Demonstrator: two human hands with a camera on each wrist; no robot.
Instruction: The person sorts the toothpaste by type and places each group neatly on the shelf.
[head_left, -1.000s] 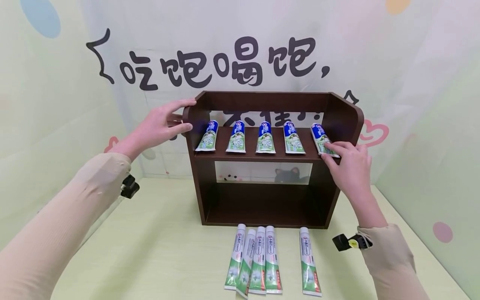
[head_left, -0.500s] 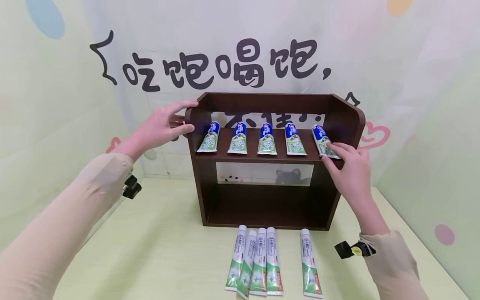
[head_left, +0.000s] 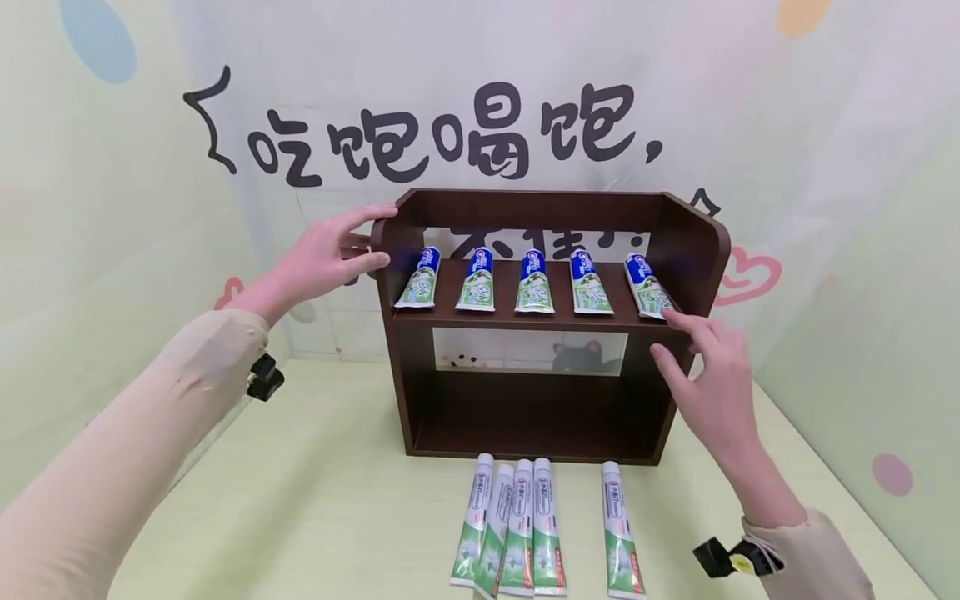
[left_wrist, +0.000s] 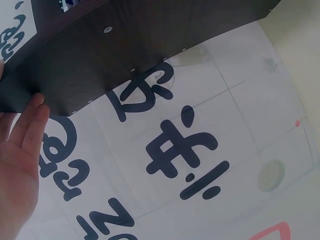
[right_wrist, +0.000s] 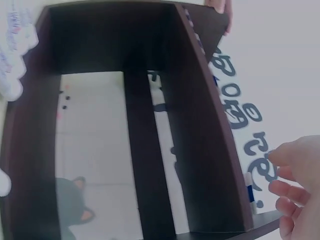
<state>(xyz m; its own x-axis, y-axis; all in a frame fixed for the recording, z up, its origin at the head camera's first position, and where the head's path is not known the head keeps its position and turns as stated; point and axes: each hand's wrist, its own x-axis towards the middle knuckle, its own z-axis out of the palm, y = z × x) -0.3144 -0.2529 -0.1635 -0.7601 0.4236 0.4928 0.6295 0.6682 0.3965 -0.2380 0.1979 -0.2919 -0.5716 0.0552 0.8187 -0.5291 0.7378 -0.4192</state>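
Observation:
A dark brown two-tier shelf [head_left: 525, 321] stands on the table. My left hand [head_left: 318, 254] holds its left side panel, thumb at the front edge and index finger over the top edge; straight fingertips [left_wrist: 37, 102] rest on the panel's outer face in the left wrist view. Several blue-and-green toothpaste tubes lie in a spaced row on the upper tier, caps to the back. At the row's right end lies one tube [head_left: 647, 285], slightly slanted. My right hand [head_left: 712, 379] is beside it, index fingertip at its flat end, thumb spread apart, gripping nothing.
On the table in front of the shelf lie several white-and-green toothpaste tubes, most bunched together [head_left: 517, 525], with one tube [head_left: 621, 529] apart at the right. A printed cloth backdrop [head_left: 465, 50] rises behind.
My right hand has let go of the rightmost blue-and-green tube and drawn down toward me, fingers spreading. My left hand stays on the shelf's side.

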